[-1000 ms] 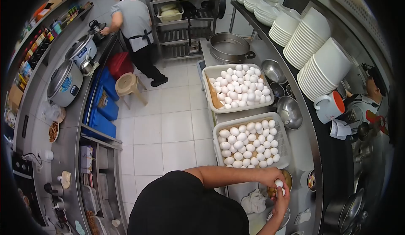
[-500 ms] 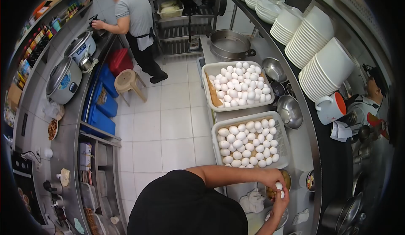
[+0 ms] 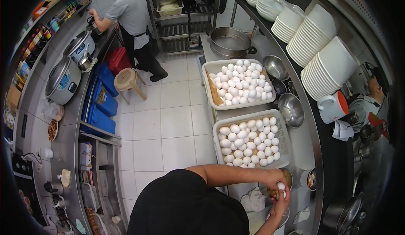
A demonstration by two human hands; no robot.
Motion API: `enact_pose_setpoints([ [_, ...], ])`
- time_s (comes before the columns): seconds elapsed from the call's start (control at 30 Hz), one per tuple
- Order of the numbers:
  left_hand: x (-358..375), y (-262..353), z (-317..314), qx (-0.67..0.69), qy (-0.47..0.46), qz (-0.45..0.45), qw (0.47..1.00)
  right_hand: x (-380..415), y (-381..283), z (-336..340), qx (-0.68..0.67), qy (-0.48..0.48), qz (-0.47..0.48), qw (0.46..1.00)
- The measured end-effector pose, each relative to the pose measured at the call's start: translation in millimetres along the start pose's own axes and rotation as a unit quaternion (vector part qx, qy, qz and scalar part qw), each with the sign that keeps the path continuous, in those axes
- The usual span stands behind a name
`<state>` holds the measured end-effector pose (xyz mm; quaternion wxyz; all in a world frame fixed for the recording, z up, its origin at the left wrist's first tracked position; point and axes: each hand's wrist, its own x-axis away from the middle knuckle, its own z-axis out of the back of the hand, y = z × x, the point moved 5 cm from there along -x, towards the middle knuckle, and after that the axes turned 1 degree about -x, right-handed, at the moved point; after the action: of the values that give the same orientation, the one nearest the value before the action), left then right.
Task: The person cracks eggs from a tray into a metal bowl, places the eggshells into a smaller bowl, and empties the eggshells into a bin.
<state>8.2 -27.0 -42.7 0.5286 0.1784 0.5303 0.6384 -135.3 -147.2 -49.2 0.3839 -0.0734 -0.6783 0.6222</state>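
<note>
A white egg (image 3: 281, 186) is held between both my hands. My left hand (image 3: 275, 178) reaches in from above with its fingers closed on the egg. From below, my right hand (image 3: 280, 200) grips the same egg with fingertips and thumb. Under the hands is a metal bowl (image 3: 288, 175) with yellowish contents, partly hidden by my left hand. Another bowl (image 3: 285, 220) stands below my right wrist. To the left of the hands lies a crumpled white cloth (image 3: 253, 199). The nearer tray (image 3: 283, 127) of white eggs sits just beyond my left forearm.
A second egg tray (image 3: 205, 75) stands farther back, with a large round pan (image 3: 230, 42) behind it. Metal bowls (image 3: 291, 110) line the right side. Stacked white bowls (image 3: 329, 68) and a white mug (image 3: 332, 107) fill the shelf. Another person (image 3: 131, 20) stands at the far-left counter.
My hands stay over the bowl with the egg, shifting only slightly. The other person's hand has risen and moved left. The view has shifted a little.
</note>
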Motion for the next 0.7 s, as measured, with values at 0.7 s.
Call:
enact_pose_setpoints([
  [0.7, 2, -6, -12, 0.044, 0.063, 0.001, 0.997, -17, -4, 8, 0.086, 0.028, 0.039, 0.995],
])
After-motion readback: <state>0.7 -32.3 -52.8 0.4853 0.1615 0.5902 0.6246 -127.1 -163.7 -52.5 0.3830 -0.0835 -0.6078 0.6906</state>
